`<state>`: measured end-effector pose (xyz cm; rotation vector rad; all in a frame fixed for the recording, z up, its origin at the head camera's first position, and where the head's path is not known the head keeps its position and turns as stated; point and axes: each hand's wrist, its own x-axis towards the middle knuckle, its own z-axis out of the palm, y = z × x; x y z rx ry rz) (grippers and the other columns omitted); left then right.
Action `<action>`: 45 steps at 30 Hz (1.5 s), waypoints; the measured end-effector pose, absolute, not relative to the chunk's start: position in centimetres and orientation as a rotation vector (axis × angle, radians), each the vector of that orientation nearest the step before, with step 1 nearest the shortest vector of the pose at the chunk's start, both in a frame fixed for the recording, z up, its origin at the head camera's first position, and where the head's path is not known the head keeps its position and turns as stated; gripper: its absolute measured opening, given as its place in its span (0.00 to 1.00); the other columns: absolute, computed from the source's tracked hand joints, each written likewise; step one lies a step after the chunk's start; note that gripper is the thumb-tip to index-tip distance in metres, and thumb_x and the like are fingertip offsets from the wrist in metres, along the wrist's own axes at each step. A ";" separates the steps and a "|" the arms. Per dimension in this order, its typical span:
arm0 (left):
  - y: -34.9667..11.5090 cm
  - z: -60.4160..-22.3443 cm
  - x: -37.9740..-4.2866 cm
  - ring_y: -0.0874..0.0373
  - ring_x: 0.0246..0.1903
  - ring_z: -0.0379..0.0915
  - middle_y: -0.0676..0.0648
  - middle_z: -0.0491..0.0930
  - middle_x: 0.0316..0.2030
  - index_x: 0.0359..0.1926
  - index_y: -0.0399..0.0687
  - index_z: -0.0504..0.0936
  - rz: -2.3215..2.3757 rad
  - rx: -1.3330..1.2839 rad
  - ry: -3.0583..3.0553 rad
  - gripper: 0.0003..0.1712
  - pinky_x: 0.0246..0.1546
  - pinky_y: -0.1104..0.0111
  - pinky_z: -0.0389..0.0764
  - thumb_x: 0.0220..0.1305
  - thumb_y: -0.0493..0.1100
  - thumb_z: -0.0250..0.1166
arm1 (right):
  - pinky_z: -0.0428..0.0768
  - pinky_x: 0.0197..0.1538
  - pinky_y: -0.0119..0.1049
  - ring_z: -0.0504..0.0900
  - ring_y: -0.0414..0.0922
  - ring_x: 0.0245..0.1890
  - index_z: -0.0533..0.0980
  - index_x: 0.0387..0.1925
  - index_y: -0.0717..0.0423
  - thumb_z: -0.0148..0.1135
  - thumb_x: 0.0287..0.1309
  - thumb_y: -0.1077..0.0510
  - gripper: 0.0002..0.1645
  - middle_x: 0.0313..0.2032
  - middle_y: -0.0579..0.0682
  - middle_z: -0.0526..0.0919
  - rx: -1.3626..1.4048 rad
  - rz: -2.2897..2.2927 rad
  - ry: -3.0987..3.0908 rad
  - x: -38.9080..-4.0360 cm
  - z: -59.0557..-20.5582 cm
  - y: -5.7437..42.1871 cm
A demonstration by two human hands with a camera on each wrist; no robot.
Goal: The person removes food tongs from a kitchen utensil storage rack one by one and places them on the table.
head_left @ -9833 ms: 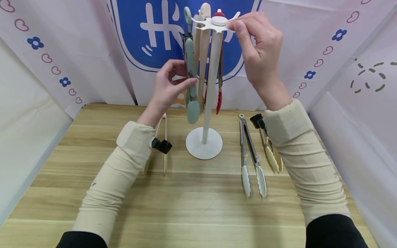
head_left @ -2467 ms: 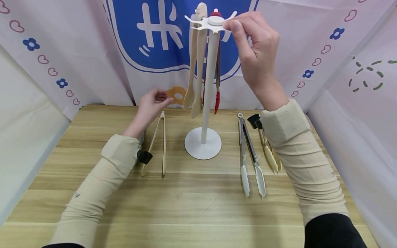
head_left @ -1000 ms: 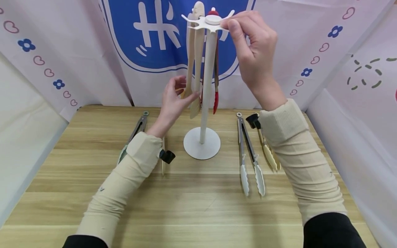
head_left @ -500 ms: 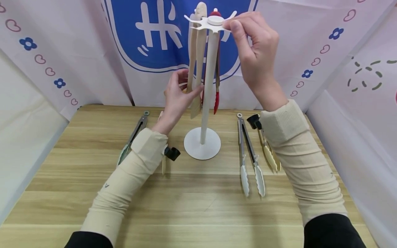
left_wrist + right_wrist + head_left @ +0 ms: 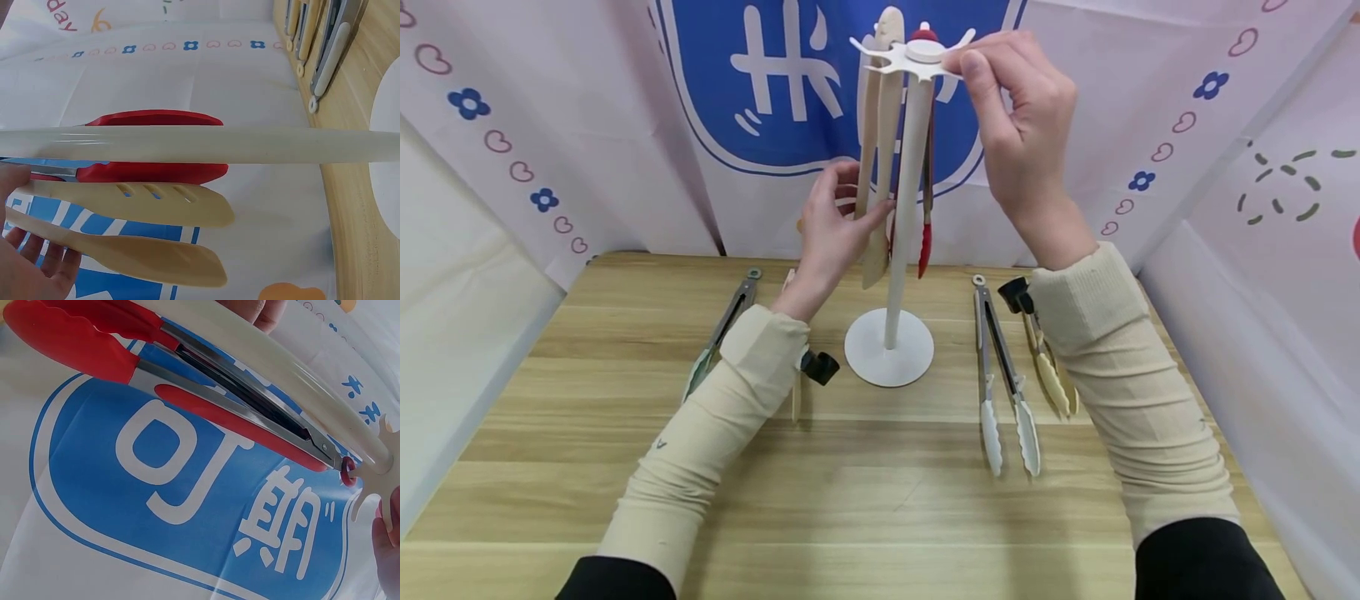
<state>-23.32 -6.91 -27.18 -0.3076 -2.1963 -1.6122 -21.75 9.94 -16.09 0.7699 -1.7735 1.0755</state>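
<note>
A white stand (image 5: 902, 250) carries a hooked top ring. My right hand (image 5: 1026, 117) pinches one arm of that ring between thumb and forefinger. Pale wooden tongs (image 5: 888, 108) hang from the ring's left side, one blade (image 5: 215, 209) slotted and the other blade (image 5: 162, 253) plain. My left hand (image 5: 833, 229) holds their lower part, thumb on the slotted side and fingers on the plain side. Red-tipped metal tongs (image 5: 240, 427) hang behind the pole, apart from both hands.
On the wooden table (image 5: 880, 517), green-tipped tongs (image 5: 702, 367) and slim wooden tongs (image 5: 797, 404) lie left, partly behind the left arm. White-tipped tongs (image 5: 992, 433) and yellow-tipped tongs (image 5: 1054, 383) lie right. The stand's round base (image 5: 889, 367) sits midway.
The green-tipped tongs went from the stand to the table at left. My left hand came back to the stand and took hold of the wooden tongs. My right hand stays at the ring.
</note>
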 end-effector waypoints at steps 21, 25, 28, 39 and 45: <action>-7.0 -25.7 -22.1 0.51 0.44 0.73 0.41 0.74 0.46 0.52 0.37 0.71 -1.586 -0.332 -2.177 0.25 0.45 0.65 0.76 0.54 0.38 0.67 | 0.70 0.48 0.27 0.74 0.35 0.40 0.81 0.31 0.66 0.52 0.59 0.66 0.12 0.33 0.56 0.82 0.770 1.074 -1.777 -21.7 -16.1 10.0; -7.4 -26.9 -23.5 0.57 0.42 0.73 0.45 0.75 0.45 0.51 0.42 0.72 -1.562 -0.343 -2.178 0.26 0.42 0.70 0.77 0.52 0.43 0.68 | 0.70 0.49 0.27 0.74 0.35 0.40 0.81 0.31 0.66 0.52 0.59 0.66 0.12 0.33 0.56 0.82 0.770 1.073 -1.780 -21.7 -16.1 9.9; -7.5 -26.9 -23.5 0.58 0.41 0.73 0.45 0.75 0.44 0.51 0.42 0.72 -1.546 -0.343 -2.176 0.26 0.42 0.70 0.77 0.53 0.44 0.68 | 0.70 0.48 0.27 0.74 0.36 0.40 0.81 0.31 0.66 0.52 0.59 0.66 0.11 0.33 0.56 0.82 0.767 1.069 -1.781 -21.7 -16.1 10.0; -7.5 -26.5 -23.3 0.59 0.42 0.72 0.46 0.75 0.44 0.52 0.43 0.71 -1.546 -0.330 -2.168 0.26 0.43 0.71 0.76 0.53 0.45 0.68 | 0.70 0.46 0.28 0.74 0.36 0.39 0.81 0.30 0.66 0.53 0.59 0.65 0.11 0.32 0.56 0.82 0.769 1.072 -1.767 -21.7 -16.1 9.9; -7.7 -26.4 -23.4 0.59 0.42 0.72 0.46 0.75 0.44 0.52 0.43 0.71 -1.524 -0.335 -2.168 0.26 0.43 0.71 0.76 0.53 0.44 0.68 | 0.70 0.47 0.28 0.74 0.37 0.39 0.81 0.30 0.67 0.53 0.59 0.66 0.11 0.32 0.57 0.82 0.775 1.069 -1.760 -21.7 -16.1 9.9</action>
